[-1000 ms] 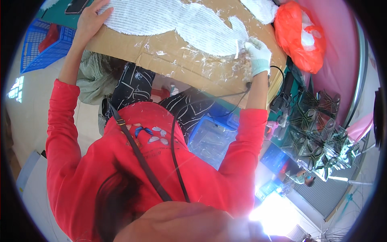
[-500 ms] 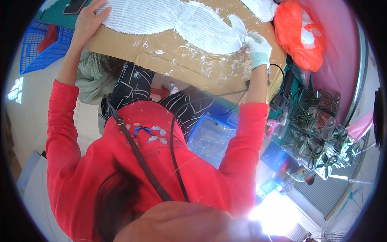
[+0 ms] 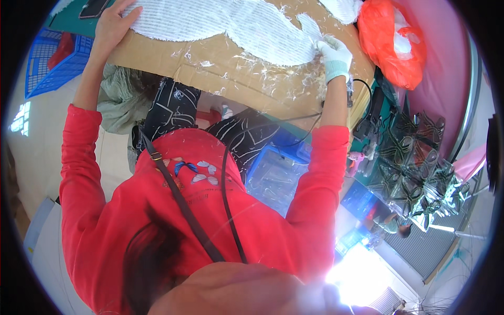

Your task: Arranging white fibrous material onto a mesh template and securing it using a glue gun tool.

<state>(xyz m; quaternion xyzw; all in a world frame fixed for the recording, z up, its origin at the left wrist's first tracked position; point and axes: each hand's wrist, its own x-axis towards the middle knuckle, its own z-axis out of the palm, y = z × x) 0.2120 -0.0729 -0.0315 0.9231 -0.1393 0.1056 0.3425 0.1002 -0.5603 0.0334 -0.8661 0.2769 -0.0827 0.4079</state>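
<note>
A white, fluffy fabric piece (image 3: 252, 37) with faint grey lines and a curved outline lies on a sheet of cardboard (image 3: 210, 84). My bare left hand (image 3: 113, 27) rests at its left end, thumb stretched away from the fingers and palm down, holding nothing. Its fingertips are partly beyond the upper edge of the picture. Over the right end of the fabric, my right hand (image 3: 335, 56) wears a white glove with a pale green cuff. Its fingers are pinched together at the fabric's edge; what lies between them is too small to make out. Loose white fluff (image 3: 310, 79) is scattered beside it.
An orange plastic bag (image 3: 386, 47) with white stuff inside sits at the right. Another white fabric piece (image 3: 344, 9) lies near it. A phone (image 3: 94, 8) and a blue basket (image 3: 55, 63) are at the left. A black cable (image 3: 367, 86) runs by my right wrist. Bagged items (image 3: 415, 168) hang right.
My right hand has moved slightly upward along the fabric's right edge, fingers still pinched. The fabric has shifted a little up, and my left hand has stayed nearly in place.
</note>
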